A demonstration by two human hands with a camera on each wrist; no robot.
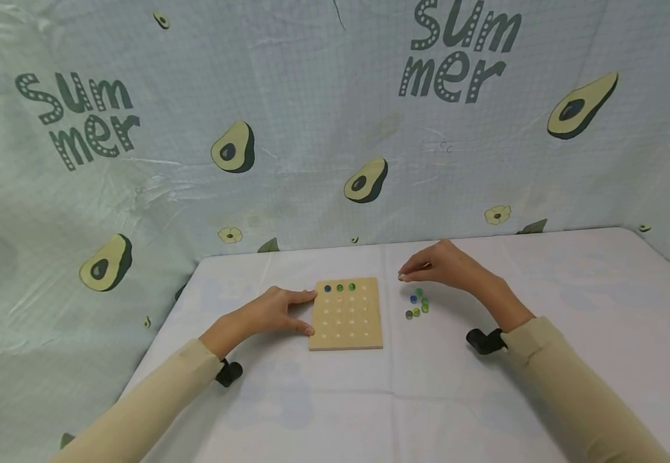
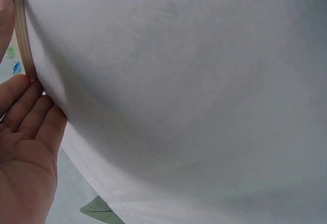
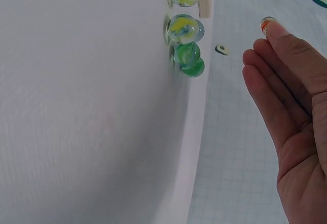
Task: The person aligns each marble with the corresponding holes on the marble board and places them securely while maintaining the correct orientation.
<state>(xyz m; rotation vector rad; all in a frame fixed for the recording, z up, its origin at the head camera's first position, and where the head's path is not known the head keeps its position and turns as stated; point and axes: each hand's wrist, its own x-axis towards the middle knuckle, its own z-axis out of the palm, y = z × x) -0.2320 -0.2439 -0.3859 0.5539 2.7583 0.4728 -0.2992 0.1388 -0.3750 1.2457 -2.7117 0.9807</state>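
Your right hand (image 1: 446,264) has its grip nearly closed, pinching an orange-streaked marble (image 3: 264,24) above the worktop (image 1: 445,411), right of the wooden board (image 1: 345,328). Your left hand (image 1: 270,310) has its grip spread, touching the board's left edge. Three marbles (image 1: 339,287), one blue and two green, sit along its far row; loose marbles (image 1: 424,308) lie to its right.

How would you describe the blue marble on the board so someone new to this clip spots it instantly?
On the white table, find the square wooden board whose left edge the left hand touches. Three marbles sit along its far row, and the blue marble is at the left end. Its colour sets it apart: the other two in that row are green marbles.
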